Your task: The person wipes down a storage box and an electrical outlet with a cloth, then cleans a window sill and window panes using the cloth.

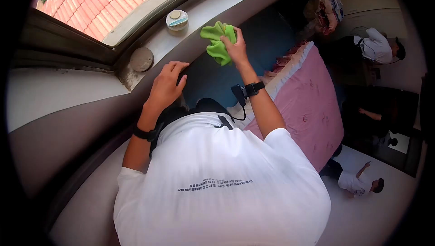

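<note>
A bright green cloth [217,42] hangs bunched from my right hand [236,46], whose fingers and thumb pinch its right side. My left hand [167,85] is empty, its fingers apart and slightly bent, just beside the inner edge of the window sill [108,103]. On the sill stand a small lidded container [177,20] with a light blue piece on top, and a round grey disc-like object [142,60] near the window corner. The cloth is right of the container, beyond the sill's edge and over the blue floor.
A bed with a pink cover [308,105] lies to the right. Piled fabrics [330,10] are at the upper right. One person in white [378,46] is at the far right, another person [355,182] lower down. A window frame [68,37] borders the upper left.
</note>
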`<state>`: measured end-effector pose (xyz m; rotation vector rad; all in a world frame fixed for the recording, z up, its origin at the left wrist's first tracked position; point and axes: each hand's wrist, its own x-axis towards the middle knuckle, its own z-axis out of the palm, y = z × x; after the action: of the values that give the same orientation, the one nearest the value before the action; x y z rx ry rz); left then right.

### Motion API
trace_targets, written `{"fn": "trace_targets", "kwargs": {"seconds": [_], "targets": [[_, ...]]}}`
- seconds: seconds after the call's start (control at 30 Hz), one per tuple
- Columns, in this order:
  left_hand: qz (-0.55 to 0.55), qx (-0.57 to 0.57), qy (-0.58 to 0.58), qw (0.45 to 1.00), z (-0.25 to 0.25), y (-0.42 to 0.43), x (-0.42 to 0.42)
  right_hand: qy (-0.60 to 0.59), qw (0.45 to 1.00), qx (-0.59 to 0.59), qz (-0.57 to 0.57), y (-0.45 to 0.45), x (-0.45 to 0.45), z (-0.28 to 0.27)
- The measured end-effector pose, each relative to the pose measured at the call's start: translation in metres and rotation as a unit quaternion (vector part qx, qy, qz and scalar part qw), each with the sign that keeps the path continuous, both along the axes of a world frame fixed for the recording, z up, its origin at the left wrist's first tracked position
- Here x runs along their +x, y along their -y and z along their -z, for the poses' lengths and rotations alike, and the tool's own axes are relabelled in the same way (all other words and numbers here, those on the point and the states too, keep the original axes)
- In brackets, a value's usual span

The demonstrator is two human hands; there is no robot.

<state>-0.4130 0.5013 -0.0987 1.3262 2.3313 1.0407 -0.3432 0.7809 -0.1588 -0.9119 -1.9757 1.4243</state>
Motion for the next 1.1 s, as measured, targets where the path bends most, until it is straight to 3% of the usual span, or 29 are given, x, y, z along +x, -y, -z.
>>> {"fn": "trace_targets", "kwargs": {"seconds": [0.1, 0.17, 0.2, 0.4, 0.57, 0.83, 0.97, 1.1], "targets": [[-0.041, 0.056, -0.066, 0.995, -0.007, -0.024, -0.013, -0.025, 0.978, 0.2, 0.048, -0.004, -0.034, -0.014], [-0.08, 0.067, -0.088, 0.991, -0.012, -0.036, -0.025, -0.002, 0.98, 0.199, -0.023, 0.014, -0.058, -0.005], [-0.109, 0.066, -0.122, 0.984, -0.013, -0.043, -0.032, 0.026, 0.942, 0.335, -0.003, 0.024, -0.065, 0.001], [-0.194, 0.034, -0.168, 0.966, -0.006, -0.075, -0.06, 0.086, 0.927, 0.356, -0.084, 0.004, -0.063, -0.011], [-0.242, 0.0, -0.18, 0.953, -0.006, -0.096, -0.062, 0.105, 0.901, 0.392, -0.153, -0.079, -0.078, -0.029], [-0.371, -0.071, -0.16, 0.912, 0.006, -0.128, -0.051, 0.266, 0.874, 0.403, -0.048, -0.309, -0.099, -0.023], [-0.415, -0.09, -0.167, 0.89, 0.002, -0.144, -0.051, 0.257, 0.886, 0.381, -0.052, -0.328, -0.109, -0.022], [-0.439, -0.103, -0.159, 0.878, 0.006, -0.15, -0.049, 0.206, 0.888, 0.373, -0.172, -0.232, -0.103, -0.037]]}}
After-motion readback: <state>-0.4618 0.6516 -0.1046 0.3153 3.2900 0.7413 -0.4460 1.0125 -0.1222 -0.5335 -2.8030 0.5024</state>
